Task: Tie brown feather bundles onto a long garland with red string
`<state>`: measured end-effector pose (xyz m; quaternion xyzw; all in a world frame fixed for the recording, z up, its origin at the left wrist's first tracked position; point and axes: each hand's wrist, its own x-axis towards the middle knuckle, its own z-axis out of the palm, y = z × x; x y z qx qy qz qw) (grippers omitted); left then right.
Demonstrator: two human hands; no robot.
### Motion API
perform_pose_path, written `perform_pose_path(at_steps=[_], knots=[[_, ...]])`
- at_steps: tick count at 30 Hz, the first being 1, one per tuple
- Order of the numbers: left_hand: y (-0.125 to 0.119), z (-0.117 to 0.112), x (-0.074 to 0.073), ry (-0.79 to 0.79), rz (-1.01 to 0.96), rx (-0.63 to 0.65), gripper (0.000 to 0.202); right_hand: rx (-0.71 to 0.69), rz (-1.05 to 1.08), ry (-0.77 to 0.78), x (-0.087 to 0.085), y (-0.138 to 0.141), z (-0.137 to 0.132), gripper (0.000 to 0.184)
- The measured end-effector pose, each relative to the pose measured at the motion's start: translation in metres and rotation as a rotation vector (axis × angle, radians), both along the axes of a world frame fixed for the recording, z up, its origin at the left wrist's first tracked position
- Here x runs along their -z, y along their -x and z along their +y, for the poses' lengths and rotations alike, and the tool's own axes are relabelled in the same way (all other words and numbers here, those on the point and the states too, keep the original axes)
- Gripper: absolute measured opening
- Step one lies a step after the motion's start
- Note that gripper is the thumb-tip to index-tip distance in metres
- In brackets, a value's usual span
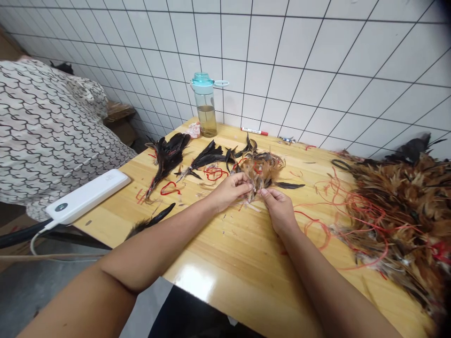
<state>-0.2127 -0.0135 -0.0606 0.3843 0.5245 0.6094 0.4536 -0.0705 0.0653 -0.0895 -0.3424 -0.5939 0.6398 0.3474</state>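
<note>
My left hand [229, 188] and my right hand [278, 206] meet over a small bunch of brown feathers [262, 170] on the wooden table [246, 253]. Both hands pinch the feather stems at the near end of the bunch, fingers closed. Red threads [215, 173] lie among the feathers. Two bunches of black feathers [168, 156] lie to the left of my hands, and a single black feather [155, 219] rests near the table's left edge.
A big heap of brown feathers with red strings [398, 211] fills the table's right side. By the tiled wall stand a teal-lidded water bottle [206, 105] and a red marker [254, 131]. A white power bank [88, 196] lies at the left corner. A person in a patterned garment [45, 131] is at left.
</note>
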Motion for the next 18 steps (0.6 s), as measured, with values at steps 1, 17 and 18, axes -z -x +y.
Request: perform_pose_path(at_steps=[1, 17, 18], knots=[[-0.0015, -0.0003, 0.0003, 0.006, 0.006, 0.016, 0.027, -0.007, 0.001, 0.018, -0.0016, 0.0002, -0.0013, 0.029], [-0.007, -0.0023, -0.0006, 0.022, 0.2, 0.063, 0.017, -0.06, -0.035, 0.045, -0.0073, 0.0003, -0.0033, 0.033], [-0.0052, -0.0015, -0.0002, 0.017, 0.214, 0.02, 0.016, -0.064, -0.005, 0.064, -0.0085, -0.0001, -0.0027, 0.033]])
